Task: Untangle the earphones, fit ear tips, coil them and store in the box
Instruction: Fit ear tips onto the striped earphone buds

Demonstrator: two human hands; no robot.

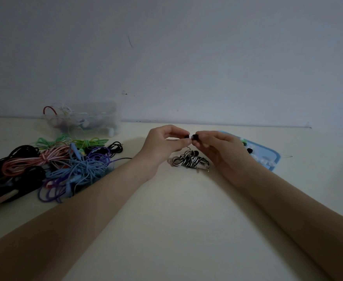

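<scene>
Far to the left of the left hand [167,141] lies a heap of tangled coloured earphones [55,165], with a clear plastic box [85,118] of more cables beyond it. The left hand pinches a small black earbud [186,136], and the right hand [217,147] pinches a black ear tip [195,137] against it. The black-and-white striped earphone cable [188,160] lies bunched on the table [176,209] just below both hands, and a blue tray [275,157] of ear tips sits just beyond the right hand.

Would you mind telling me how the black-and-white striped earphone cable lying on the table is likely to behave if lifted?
The black-and-white striped earphone cable would probably hang floppy, since it lies in loose loops on the cream table. It looks thin, so likely light. One end rises to the left hand and right hand, so lifting may tug there.
</scene>
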